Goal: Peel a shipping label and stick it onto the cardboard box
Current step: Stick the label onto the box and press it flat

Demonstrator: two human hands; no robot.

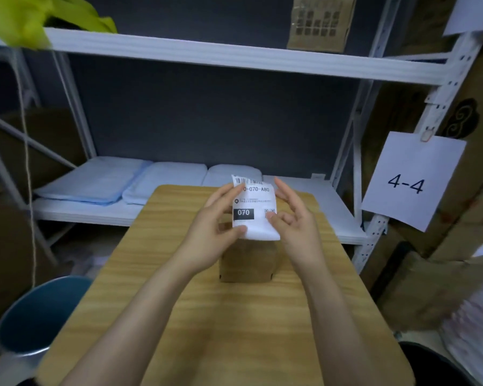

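A white shipping label (255, 201) printed with a barcode, "070" and a small QR code is held upright above a small brown cardboard box (247, 263) on the wooden table (234, 330). My left hand (214, 228) pinches the label's left edge and lower left corner. On the label's right side, the thumb and fingertips of my right hand (293, 221) touch the edge near the QR code, the other fingers spread. The label curls slightly and hides the box's top.
A white metal shelf (234, 55) stands behind the table, with folded pale blue pads (95, 185) on its lower level. A paper sign "4-4" (410, 182) hangs at the right. A blue bin (39, 313) sits lower left. Cardboard boxes stack at the right.
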